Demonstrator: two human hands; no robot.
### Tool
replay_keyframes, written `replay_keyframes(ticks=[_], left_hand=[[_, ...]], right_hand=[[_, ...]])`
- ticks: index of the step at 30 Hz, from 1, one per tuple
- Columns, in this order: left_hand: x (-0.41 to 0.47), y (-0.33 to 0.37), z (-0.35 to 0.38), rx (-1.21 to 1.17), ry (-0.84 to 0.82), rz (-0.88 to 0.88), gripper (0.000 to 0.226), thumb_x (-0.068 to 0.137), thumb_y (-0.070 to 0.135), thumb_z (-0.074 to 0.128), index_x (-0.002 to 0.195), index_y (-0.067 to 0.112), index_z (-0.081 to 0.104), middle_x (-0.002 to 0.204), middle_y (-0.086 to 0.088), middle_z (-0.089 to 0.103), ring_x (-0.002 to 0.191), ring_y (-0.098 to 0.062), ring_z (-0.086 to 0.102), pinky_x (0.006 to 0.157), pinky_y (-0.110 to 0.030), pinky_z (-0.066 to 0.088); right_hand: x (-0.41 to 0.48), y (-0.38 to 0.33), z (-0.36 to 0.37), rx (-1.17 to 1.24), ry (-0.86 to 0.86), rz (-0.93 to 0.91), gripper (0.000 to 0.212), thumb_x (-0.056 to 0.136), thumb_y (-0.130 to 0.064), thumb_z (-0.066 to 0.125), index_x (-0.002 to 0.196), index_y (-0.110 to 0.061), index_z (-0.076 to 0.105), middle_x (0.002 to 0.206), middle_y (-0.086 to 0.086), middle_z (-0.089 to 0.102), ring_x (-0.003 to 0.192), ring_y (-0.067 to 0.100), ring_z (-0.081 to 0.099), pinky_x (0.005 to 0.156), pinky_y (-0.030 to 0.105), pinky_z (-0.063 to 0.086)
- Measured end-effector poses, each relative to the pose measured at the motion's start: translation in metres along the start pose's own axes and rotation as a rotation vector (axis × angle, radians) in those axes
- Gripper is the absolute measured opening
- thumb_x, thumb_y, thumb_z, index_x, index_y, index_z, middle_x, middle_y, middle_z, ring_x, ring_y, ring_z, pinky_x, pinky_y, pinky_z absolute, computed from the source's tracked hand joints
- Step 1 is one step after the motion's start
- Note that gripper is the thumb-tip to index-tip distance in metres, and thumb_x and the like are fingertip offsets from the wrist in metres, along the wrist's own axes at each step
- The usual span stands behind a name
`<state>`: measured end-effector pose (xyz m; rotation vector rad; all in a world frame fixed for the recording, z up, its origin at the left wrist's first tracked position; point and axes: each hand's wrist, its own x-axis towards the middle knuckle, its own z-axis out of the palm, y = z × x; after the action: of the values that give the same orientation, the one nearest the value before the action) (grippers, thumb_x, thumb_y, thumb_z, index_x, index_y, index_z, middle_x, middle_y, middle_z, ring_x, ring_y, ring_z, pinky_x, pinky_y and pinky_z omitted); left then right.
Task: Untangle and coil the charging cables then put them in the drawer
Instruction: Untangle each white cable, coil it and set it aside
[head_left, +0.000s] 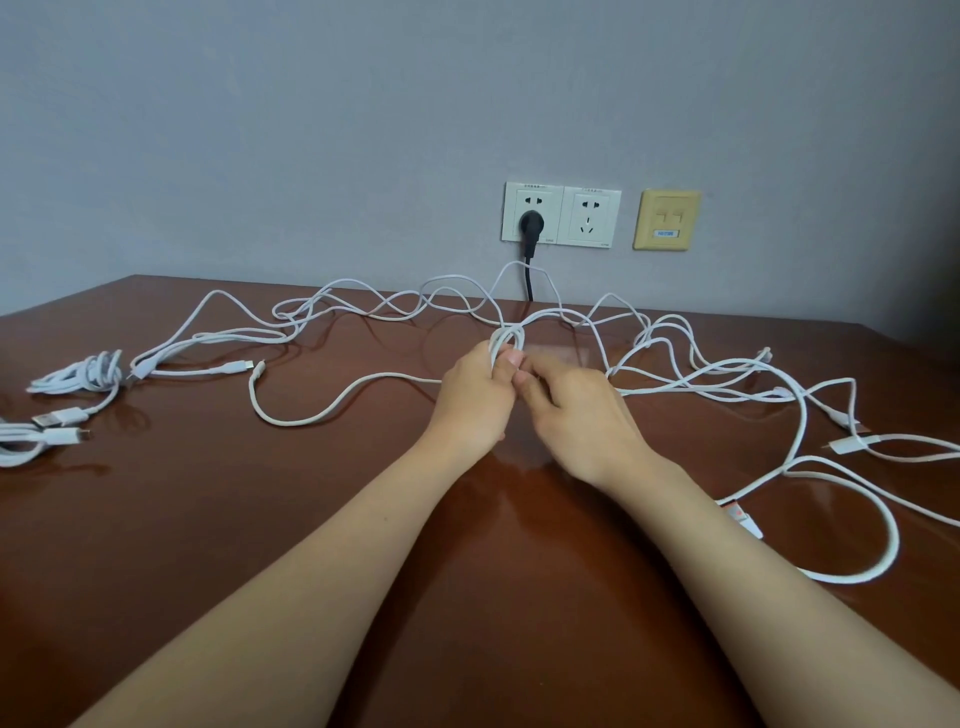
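Several white charging cables (363, 304) lie tangled across the brown wooden table (260, 519), reaching from the left side to the right edge. My left hand (475, 400) grips a small loop of white cable (506, 340) that stands up above its fingers. My right hand (576, 410) meets it from the right and pinches the same cable at the fingertips. A coiled white cable (85, 371) lies at the far left, and another bundle (21, 441) sits at the left edge. No drawer is in view.
On the grey wall behind the table are two white sockets (561, 215), the left one with a black plug (531, 226) whose cord drops behind the table. A yellow wall plate (666, 220) is to their right. Loose cable loops (857, 519) fill the table's right side.
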<state>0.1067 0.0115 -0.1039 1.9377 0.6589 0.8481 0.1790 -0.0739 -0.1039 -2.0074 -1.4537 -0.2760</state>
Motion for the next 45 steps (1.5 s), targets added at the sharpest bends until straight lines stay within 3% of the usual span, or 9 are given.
replay_keyframes(ticks=[8, 12, 14, 17, 20, 26, 30, 39, 45], left_hand=[[0.009, -0.009, -0.011, -0.033, 0.080, -0.078, 0.023, 0.100, 0.018, 0.029, 0.086, 0.019, 0.047, 0.069, 0.000, 0.056, 0.035, -0.013, 0.048, 0.034, -0.016, 0.036], [0.009, -0.004, -0.013, -0.558, 0.054, -0.249, 0.025, 0.103, 0.016, 0.026, 0.082, 0.014, 0.040, 0.074, -0.007, 0.063, 0.043, -0.011, 0.062, 0.047, -0.022, 0.053], [0.009, 0.000, -0.014, -0.774, 0.067, -0.308, 0.026, 0.103, 0.016, 0.027, 0.082, 0.011, 0.040, 0.073, -0.010, 0.061, 0.046, -0.014, 0.065, 0.051, -0.026, 0.055], [0.012, 0.000, -0.018, -0.925, 0.140, -0.359, 0.026, 0.103, 0.015, 0.028, 0.081, 0.009, 0.041, 0.066, -0.007, 0.045, 0.041, -0.014, 0.062, 0.050, -0.031, 0.056], [0.017, -0.002, -0.023, -0.970, 0.226, -0.377, 0.029, 0.103, 0.016, 0.030, 0.077, 0.009, 0.041, 0.059, -0.002, 0.031, 0.029, -0.007, 0.041, 0.045, -0.025, 0.053], [0.023, -0.008, -0.035, -0.976, 0.300, -0.373, 0.032, 0.103, 0.018, 0.030, 0.073, 0.015, 0.041, 0.039, 0.006, 0.031, 0.024, -0.005, 0.024, 0.033, -0.008, 0.023], [0.022, -0.009, -0.032, -0.839, 0.275, -0.349, 0.029, 0.103, 0.020, 0.031, 0.077, 0.015, 0.043, 0.056, 0.002, 0.030, 0.026, -0.004, 0.026, 0.033, -0.009, 0.023], [0.019, -0.007, -0.026, -0.751, 0.256, -0.324, 0.029, 0.102, 0.022, 0.030, 0.077, 0.016, 0.043, 0.057, 0.002, 0.031, 0.027, -0.004, 0.024, 0.036, -0.011, 0.020], [0.018, -0.005, -0.016, -0.477, 0.180, -0.238, 0.034, 0.102, 0.029, 0.032, 0.073, 0.017, 0.045, 0.054, 0.000, 0.036, 0.033, -0.008, 0.032, 0.040, -0.018, 0.026]], right_hand=[[-0.002, 0.001, -0.002, -0.026, -0.038, 0.017, 0.023, 0.099, -0.030, 0.037, 0.080, -0.019, 0.047, 0.080, 0.003, 0.057, 0.091, 0.032, 0.053, 0.065, 0.033, 0.028], [-0.001, 0.003, -0.001, -0.058, -0.050, 0.045, 0.021, 0.097, -0.033, 0.042, 0.091, -0.023, 0.060, 0.076, -0.001, 0.057, 0.092, 0.028, 0.054, 0.067, 0.031, 0.032], [0.000, 0.005, 0.000, -0.070, -0.080, 0.053, 0.023, 0.096, -0.033, 0.043, 0.079, -0.027, 0.057, 0.065, -0.006, 0.048, 0.088, 0.026, 0.053, 0.068, 0.031, 0.035], [0.000, 0.004, 0.000, -0.076, -0.115, 0.080, 0.033, 0.096, -0.034, 0.043, 0.063, -0.029, 0.045, 0.058, -0.006, 0.044, 0.084, 0.025, 0.051, 0.066, 0.030, 0.033], [-0.001, 0.002, -0.002, -0.097, -0.130, 0.075, 0.028, 0.096, -0.035, 0.043, 0.080, -0.021, 0.061, 0.074, 0.000, 0.060, 0.091, 0.025, 0.055, 0.068, 0.031, 0.034], [-0.001, 0.003, -0.011, -0.055, -0.026, 0.065, 0.014, 0.095, -0.031, 0.047, 0.082, -0.025, 0.048, 0.067, -0.009, 0.049, 0.075, 0.018, 0.041, 0.073, 0.027, 0.024], [0.002, 0.007, -0.006, -0.031, 0.102, -0.052, 0.009, 0.088, -0.020, 0.058, 0.084, -0.020, 0.066, 0.077, -0.002, 0.060, 0.075, 0.015, 0.041, 0.076, 0.032, 0.034], [0.003, -0.006, 0.005, -0.097, 0.083, -0.429, 0.008, 0.072, -0.015, 0.062, 0.067, -0.020, 0.066, 0.064, -0.014, 0.035, 0.064, 0.015, 0.042, 0.063, 0.033, 0.033], [0.004, -0.009, 0.005, 0.086, 0.109, -0.283, 0.015, 0.078, -0.029, 0.059, 0.077, -0.019, 0.071, 0.062, -0.014, 0.038, 0.069, 0.004, 0.032, 0.065, 0.028, 0.027]])
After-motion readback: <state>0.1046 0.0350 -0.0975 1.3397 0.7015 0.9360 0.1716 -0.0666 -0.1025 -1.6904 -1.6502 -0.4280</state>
